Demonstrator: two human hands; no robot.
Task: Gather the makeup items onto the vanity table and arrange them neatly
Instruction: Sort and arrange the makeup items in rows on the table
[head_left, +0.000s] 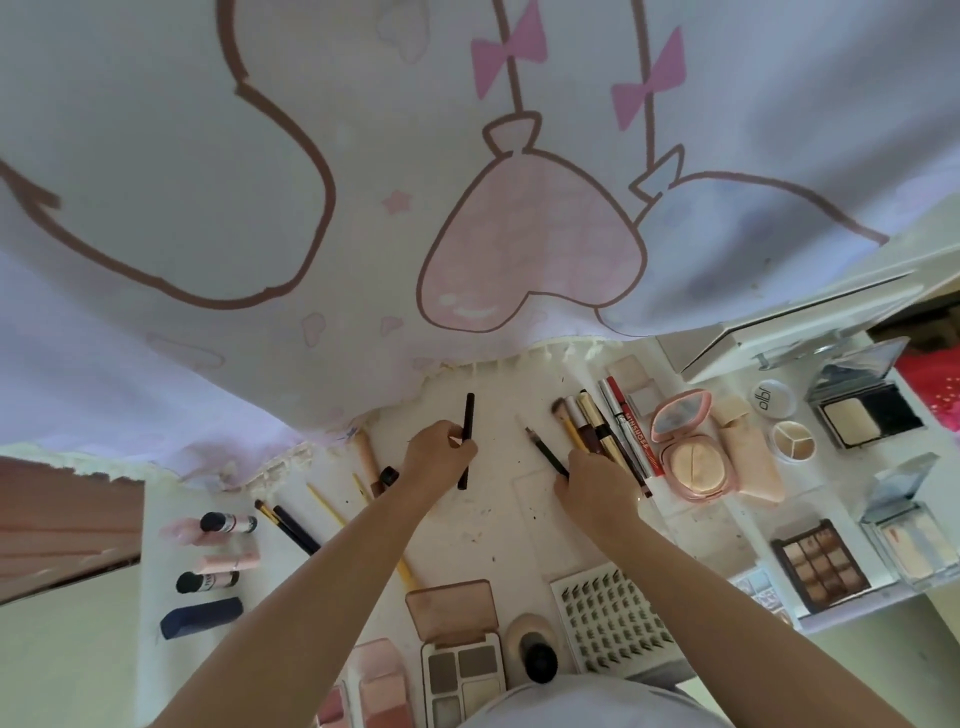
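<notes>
My left hand (439, 457) grips a long black pencil (468, 415) near the back middle of the white vanity table (498, 525). My right hand (592, 480) pinches a thin dark pencil (543, 449) that points up and left. Just right of it lies a tidy row of brushes and pens (608, 431), then a pink cushion compact (688, 452). Loose brushes (291, 525) and small tubes (228, 522) lie at the left. Palettes (462, 670) sit at the near edge.
A cartoon-printed curtain (415, 182) hangs over the table's back edge. A lash tray (605, 618) and a brown eyeshadow palette (818, 564) sit front right. Open powder compacts (862, 410) and small jars (774, 400) fill the right side. A navy sponge (200, 616) lies front left.
</notes>
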